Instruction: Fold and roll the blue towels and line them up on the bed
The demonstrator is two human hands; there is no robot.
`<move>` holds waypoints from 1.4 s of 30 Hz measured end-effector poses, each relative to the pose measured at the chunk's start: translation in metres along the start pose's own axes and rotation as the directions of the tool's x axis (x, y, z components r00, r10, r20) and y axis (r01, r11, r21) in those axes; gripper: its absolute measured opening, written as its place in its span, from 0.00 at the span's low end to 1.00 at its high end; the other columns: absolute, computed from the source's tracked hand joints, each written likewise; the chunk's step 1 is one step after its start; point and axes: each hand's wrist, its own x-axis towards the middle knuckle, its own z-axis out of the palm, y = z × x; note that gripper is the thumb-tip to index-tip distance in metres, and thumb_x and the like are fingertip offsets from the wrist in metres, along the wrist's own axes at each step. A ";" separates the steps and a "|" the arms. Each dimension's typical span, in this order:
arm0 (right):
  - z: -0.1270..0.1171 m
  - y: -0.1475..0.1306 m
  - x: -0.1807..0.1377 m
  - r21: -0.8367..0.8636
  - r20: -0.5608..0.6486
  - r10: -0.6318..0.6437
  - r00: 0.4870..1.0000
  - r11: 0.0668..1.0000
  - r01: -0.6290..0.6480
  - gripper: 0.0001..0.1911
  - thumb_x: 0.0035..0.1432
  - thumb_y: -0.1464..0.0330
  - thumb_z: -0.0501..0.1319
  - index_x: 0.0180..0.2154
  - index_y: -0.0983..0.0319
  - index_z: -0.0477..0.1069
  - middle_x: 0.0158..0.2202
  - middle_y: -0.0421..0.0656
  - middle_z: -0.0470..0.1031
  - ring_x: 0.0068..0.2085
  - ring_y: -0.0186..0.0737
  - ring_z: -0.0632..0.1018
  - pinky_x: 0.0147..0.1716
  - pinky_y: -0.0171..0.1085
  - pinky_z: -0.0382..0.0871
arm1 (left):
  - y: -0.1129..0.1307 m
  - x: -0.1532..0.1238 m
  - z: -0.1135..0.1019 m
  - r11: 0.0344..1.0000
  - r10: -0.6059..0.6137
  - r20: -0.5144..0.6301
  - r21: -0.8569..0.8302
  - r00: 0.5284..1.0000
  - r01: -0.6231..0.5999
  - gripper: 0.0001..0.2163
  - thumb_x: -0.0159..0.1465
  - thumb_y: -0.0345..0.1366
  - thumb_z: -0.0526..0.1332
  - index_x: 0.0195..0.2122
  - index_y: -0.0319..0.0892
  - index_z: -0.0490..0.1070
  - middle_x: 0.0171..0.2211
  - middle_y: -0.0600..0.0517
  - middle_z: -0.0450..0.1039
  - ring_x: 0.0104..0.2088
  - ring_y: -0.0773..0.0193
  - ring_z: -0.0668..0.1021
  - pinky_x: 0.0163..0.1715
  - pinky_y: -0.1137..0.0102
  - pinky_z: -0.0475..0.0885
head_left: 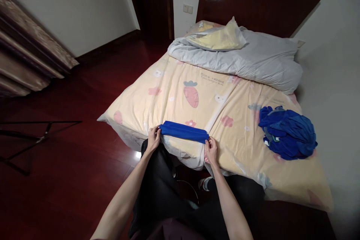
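At the bottom of the frame are my two forearms and my dark trousers [160, 191], close to the near edge of the bed. My left hand [153, 139], a little left of the centre, holds the left end of a blue cloth [184, 132] — the grip is pressed together, the fingers pinching the end of the fabric. My right hand [211, 150], just right of the centre, does the same at the other end: its grip is closed on the right end of the cloth. The blue cloth is folded into a long narrow band. It lies between both hands on the near edge of the bed, in the lower middle of the frame.

Under it is a pale yellow bed cover [225, 101] printed with a carrot and small pink figures. On the right side of the frame, well apart from my hands, a loose pile of blue clothes [288, 133] rests on the same cover. Further, in the upper middle, a grey duvet [253, 60] is bunched across the bed, and a yellow pillow [219, 37] lies on it. Behind them stands the dark wooden headboard [253, 3]. The left part of the frame shows the dark red wooden floor [70, 165] with a thin black stand [36, 135] on it — and, in the upper left, a patterned curtain [28, 56].
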 end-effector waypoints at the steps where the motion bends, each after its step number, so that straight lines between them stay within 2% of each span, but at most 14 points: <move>1: 0.001 -0.001 0.000 0.016 -0.010 -0.009 1.000 1.000 0.009 0.23 0.67 0.52 0.58 0.52 0.63 0.70 0.37 0.46 0.78 0.37 0.41 0.78 0.41 0.39 0.73 | 0.000 0.000 0.001 1.000 -0.007 -0.003 -0.013 1.000 0.007 0.21 0.72 0.50 0.54 0.57 0.43 0.71 0.46 0.43 0.72 0.49 0.53 0.77 0.52 0.57 0.73; 7: 0.003 -0.005 -0.003 0.035 -0.033 -0.061 0.998 0.997 0.062 0.17 0.68 0.55 0.59 0.48 0.61 0.69 0.32 0.41 0.74 0.33 0.38 0.75 0.35 0.36 0.70 | 0.004 0.002 0.003 0.993 -0.035 0.010 -0.109 0.999 0.036 0.19 0.72 0.50 0.55 0.55 0.42 0.68 0.42 0.46 0.76 0.44 0.57 0.79 0.50 0.61 0.74; 11: 0.003 -0.004 -0.004 0.035 -0.047 -0.055 0.997 0.998 0.057 0.16 0.67 0.56 0.59 0.46 0.61 0.69 0.31 0.40 0.72 0.31 0.37 0.74 0.33 0.35 0.70 | 0.010 0.002 0.000 1.000 -0.014 -0.018 -0.021 1.000 0.014 0.17 0.71 0.50 0.56 0.49 0.43 0.72 0.42 0.46 0.75 0.44 0.56 0.78 0.51 0.60 0.73; 17: 0.002 0.001 -0.004 0.000 -0.031 -0.036 0.999 0.999 0.036 0.16 0.67 0.56 0.58 0.45 0.61 0.71 0.31 0.41 0.73 0.32 0.38 0.75 0.33 0.36 0.71 | 0.014 0.006 0.000 0.997 -0.012 -0.006 0.077 1.000 0.012 0.18 0.71 0.51 0.55 0.47 0.43 0.76 0.37 0.45 0.75 0.42 0.53 0.77 0.47 0.59 0.72; 27: 0.001 -0.002 0.002 -0.186 0.005 -0.129 0.992 0.974 0.128 0.20 0.67 0.54 0.56 0.41 0.62 0.78 0.27 0.42 0.75 0.27 0.37 0.72 0.31 0.35 0.68 | 0.023 0.030 0.002 0.977 -0.106 0.031 0.190 0.994 0.099 0.18 0.68 0.53 0.58 0.44 0.44 0.78 0.30 0.47 0.77 0.41 0.50 0.78 0.49 0.57 0.71; 28: 0.001 -0.004 0.002 -0.194 0.011 -0.131 0.991 0.972 0.130 0.22 0.67 0.53 0.55 0.40 0.62 0.78 0.27 0.42 0.75 0.27 0.38 0.72 0.31 0.35 0.68 | 0.026 0.029 0.000 0.977 -0.115 -0.003 0.179 0.993 0.113 0.17 0.67 0.52 0.60 0.45 0.44 0.77 0.31 0.47 0.77 0.40 0.50 0.78 0.49 0.57 0.72; 30: 0.000 -0.008 0.004 -0.201 0.029 -0.117 0.993 0.972 0.121 0.24 0.67 0.51 0.54 0.38 0.62 0.79 0.27 0.44 0.76 0.28 0.39 0.73 0.31 0.36 0.68 | 0.033 0.018 -0.001 0.979 -0.143 -0.160 0.122 0.977 0.163 0.17 0.65 0.50 0.62 0.46 0.43 0.75 0.34 0.47 0.77 0.39 0.52 0.79 0.49 0.57 0.73; 32: -0.001 -0.012 0.005 -0.194 0.057 -0.093 0.994 0.976 0.103 0.25 0.67 0.50 0.54 0.38 0.62 0.79 0.28 0.45 0.79 0.29 0.41 0.75 0.33 0.37 0.70 | 0.039 -0.004 0.004 0.967 -0.242 -0.314 0.003 0.918 0.256 0.15 0.64 0.48 0.64 0.45 0.43 0.73 0.35 0.47 0.77 0.38 0.53 0.80 0.48 0.56 0.75; 33: -0.002 -0.013 0.006 -0.185 0.076 -0.080 0.994 0.978 0.093 0.25 0.67 0.49 0.54 0.39 0.62 0.80 0.30 0.46 0.80 0.30 0.42 0.77 0.35 0.38 0.71 | 0.043 -0.017 0.009 0.944 -0.328 -0.326 -0.087 0.887 0.317 0.14 0.65 0.48 0.64 0.43 0.43 0.73 0.34 0.47 0.77 0.36 0.54 0.80 0.47 0.56 0.76; 34: -0.004 -0.015 0.006 -0.177 0.096 -0.065 0.993 0.981 0.081 0.26 0.66 0.49 0.54 0.39 0.61 0.80 0.32 0.48 0.82 0.32 0.43 0.78 0.36 0.39 0.73 | 0.048 -0.031 0.016 0.903 -0.425 -0.258 -0.187 0.867 0.387 0.13 0.65 0.48 0.65 0.40 0.44 0.73 0.32 0.48 0.77 0.34 0.55 0.81 0.44 0.56 0.77; 35: -0.006 -0.017 0.006 -0.171 0.114 -0.050 0.992 0.983 0.069 0.25 0.66 0.49 0.55 0.41 0.61 0.81 0.35 0.49 0.83 0.34 0.45 0.80 0.39 0.40 0.74 | 0.053 -0.044 0.025 0.840 -0.505 -0.119 -0.293 0.855 0.456 0.12 0.65 0.47 0.65 0.38 0.44 0.73 0.30 0.48 0.77 0.31 0.56 0.81 0.40 0.58 0.79; 38: -0.015 -0.022 0.004 -0.190 0.170 -0.013 0.985 0.981 0.046 0.24 0.63 0.50 0.57 0.45 0.61 0.82 0.43 0.51 0.85 0.41 0.48 0.83 0.44 0.44 0.76 | 0.072 -0.067 0.053 0.569 -0.566 0.255 -0.567 0.784 0.596 0.11 0.65 0.44 0.68 0.36 0.42 0.73 0.31 0.46 0.79 0.31 0.58 0.83 0.36 0.62 0.81; 40: -0.022 -0.026 0.000 -0.227 0.204 -0.003 0.979 0.973 0.051 0.24 0.62 0.52 0.59 0.48 0.59 0.82 0.43 0.50 0.85 0.41 0.48 0.83 0.44 0.43 0.77 | 0.084 -0.066 0.067 0.435 -0.554 0.343 -0.658 0.759 0.614 0.12 0.64 0.43 0.71 0.35 0.40 0.73 0.32 0.45 0.79 0.33 0.60 0.84 0.39 0.65 0.82; 42: -0.028 -0.030 -0.006 -0.270 0.227 0.002 0.974 0.961 0.061 0.24 0.62 0.52 0.60 0.51 0.58 0.81 0.37 0.46 0.85 0.36 0.46 0.82 0.40 0.41 0.77 | 0.093 -0.055 0.075 0.425 -0.503 0.356 -0.691 0.788 0.584 0.15 0.62 0.45 0.73 0.33 0.41 0.70 0.28 0.48 0.76 0.31 0.62 0.83 0.40 0.65 0.82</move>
